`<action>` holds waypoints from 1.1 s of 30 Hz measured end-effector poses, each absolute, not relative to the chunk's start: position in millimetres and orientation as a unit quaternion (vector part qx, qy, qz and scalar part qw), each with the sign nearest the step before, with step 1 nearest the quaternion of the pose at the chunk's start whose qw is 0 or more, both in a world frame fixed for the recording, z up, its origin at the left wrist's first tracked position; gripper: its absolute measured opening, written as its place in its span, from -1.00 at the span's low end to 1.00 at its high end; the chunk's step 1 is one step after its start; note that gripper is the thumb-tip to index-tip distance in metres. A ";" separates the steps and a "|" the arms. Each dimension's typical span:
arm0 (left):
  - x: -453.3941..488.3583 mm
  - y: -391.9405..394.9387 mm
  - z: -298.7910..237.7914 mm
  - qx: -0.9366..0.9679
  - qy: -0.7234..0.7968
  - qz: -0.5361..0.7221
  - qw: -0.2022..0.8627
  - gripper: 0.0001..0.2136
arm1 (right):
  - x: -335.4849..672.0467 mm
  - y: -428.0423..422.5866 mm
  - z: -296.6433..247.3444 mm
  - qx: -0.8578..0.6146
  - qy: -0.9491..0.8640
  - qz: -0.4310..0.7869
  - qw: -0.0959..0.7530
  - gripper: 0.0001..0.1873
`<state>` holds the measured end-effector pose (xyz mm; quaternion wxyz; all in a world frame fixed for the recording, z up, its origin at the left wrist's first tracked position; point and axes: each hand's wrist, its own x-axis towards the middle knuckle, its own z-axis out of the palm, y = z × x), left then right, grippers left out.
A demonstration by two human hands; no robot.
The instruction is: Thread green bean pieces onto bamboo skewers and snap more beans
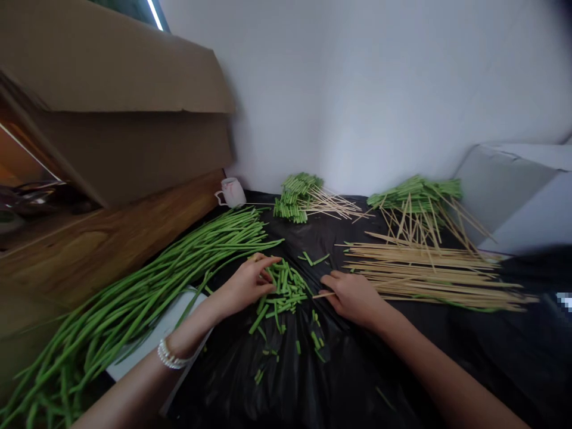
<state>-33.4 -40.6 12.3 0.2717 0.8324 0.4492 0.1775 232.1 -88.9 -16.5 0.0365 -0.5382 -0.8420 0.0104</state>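
Just above a pile of cut long bean pieces [288,286], my left hand [250,283] has its thumb and index finger apart, with nothing visible between them. My right hand [355,295] is closed around a bamboo skewer, whose pale end [322,295] sticks out to the left toward the pile. Right beside that hand lies a spread of loose bamboo skewers [429,271]. Whole long green beans [179,265] stretch along the left, partly over a white board [156,342]. Small bean scraps [317,339] are scattered in front of the pile.
Skewered bean pieces lie in two heaps at the back, one in the middle [297,196] and one on the right [415,193]. A white mug [232,192] stands by the wall. Cardboard [134,113] rises on the left, a white box [513,190] at right. Black plastic [357,375] covers the surface.
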 end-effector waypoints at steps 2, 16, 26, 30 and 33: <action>-28.0 -42.2 12.8 0.837 0.446 0.208 0.241 -0.57 | 232.3 -88.6 -17.3 -0.541 -0.840 0.014 0.040 -0.79; -20.6 20.6 27.7 0.837 0.423 0.175 0.299 -0.81 | 234.8 -87.2 -20.3 -0.521 -0.823 -0.017 0.226 -0.70; -8.2 6.3 1.1 0.888 0.308 0.152 0.306 -0.80 | 236.9 -81.0 -24.6 -0.437 -0.861 -0.152 0.212 -0.63; -4.5 3.0 -0.8 0.910 0.303 0.134 0.250 -0.81 | 238.0 -82.6 -26.5 -0.454 -0.848 -0.200 0.186 -0.55; -4.1 2.4 -1.6 0.917 0.307 0.126 0.220 -0.86 | 239.1 -83.0 -27.2 -0.474 -0.830 -0.233 0.181 -0.56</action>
